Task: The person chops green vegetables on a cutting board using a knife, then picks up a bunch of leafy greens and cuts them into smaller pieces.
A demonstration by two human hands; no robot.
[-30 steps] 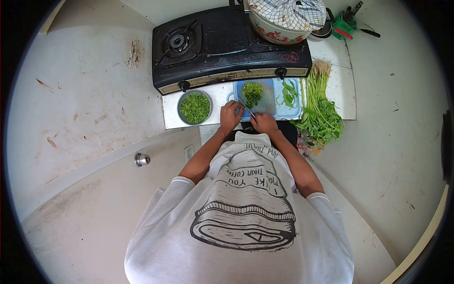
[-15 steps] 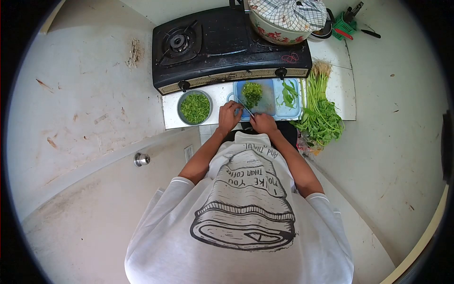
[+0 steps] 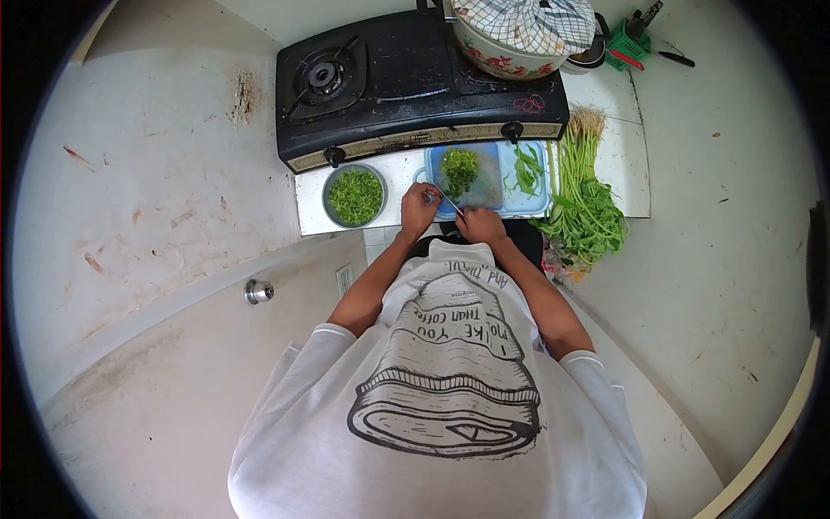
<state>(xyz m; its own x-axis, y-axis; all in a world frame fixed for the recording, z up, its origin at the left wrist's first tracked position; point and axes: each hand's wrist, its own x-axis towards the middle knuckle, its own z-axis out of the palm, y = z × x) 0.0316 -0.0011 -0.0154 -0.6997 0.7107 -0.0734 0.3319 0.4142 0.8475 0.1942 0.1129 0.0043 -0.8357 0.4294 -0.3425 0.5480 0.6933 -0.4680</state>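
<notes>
My right hand (image 3: 481, 225) is closed on a small knife (image 3: 450, 201), whose blade points up and left over the near edge of a blue tray (image 3: 527, 208). My left hand (image 3: 419, 209) is curled at the tray's left front corner, close to the blade tip; whatever its fingers hold is too small to make out. Chopped greens (image 3: 459, 169) lie in a heap on the blue board in the tray. Loose leaves (image 3: 526, 170) are in the tray's right part. A round bowl (image 3: 354, 195) of chopped greens stands left of my left hand.
A black gas stove (image 3: 406, 86) is behind the tray, with a floral pot (image 3: 510, 62) under a checked cloth. Long leafy greens (image 3: 584, 199) with roots lie at the right, over the counter's front edge. A green basket (image 3: 628, 43) with utensils is at the back right.
My left hand's fingers have curled in slightly beside the blade. My right hand with the knife has barely moved. The view has shifted a little.
</notes>
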